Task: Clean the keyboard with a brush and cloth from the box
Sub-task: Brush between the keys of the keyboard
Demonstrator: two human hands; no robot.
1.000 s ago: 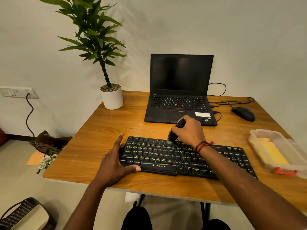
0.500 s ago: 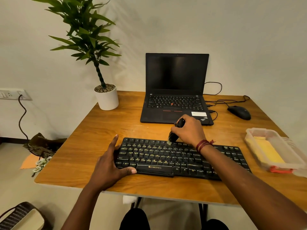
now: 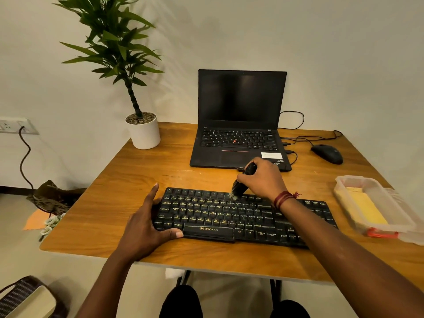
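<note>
A black keyboard (image 3: 229, 216) with yellow lettering lies across the near part of the wooden table (image 3: 128, 180). My right hand (image 3: 263, 177) grips a small black brush (image 3: 239, 187), and the brush's pale bristles touch the keyboard's top rows near the middle. My left hand (image 3: 146, 223) clasps the keyboard's left end, fingers along its far side and thumb on the front edge. A clear plastic box (image 3: 358, 187) with an orange latch sits at the right, and a yellow cloth (image 3: 364, 207) lies inside it.
An open black laptop (image 3: 238, 125) stands behind the keyboard, with cables and a black mouse (image 3: 327, 153) to its right. A potted plant (image 3: 144, 131) in a white pot occupies the table's far left corner. On the floor at the left lie a bag and a wall cable.
The view has shifted slightly. My right hand with the brush stays over the keyboard's top rows with only small movement. My left hand keeps its hold on the left end.
</note>
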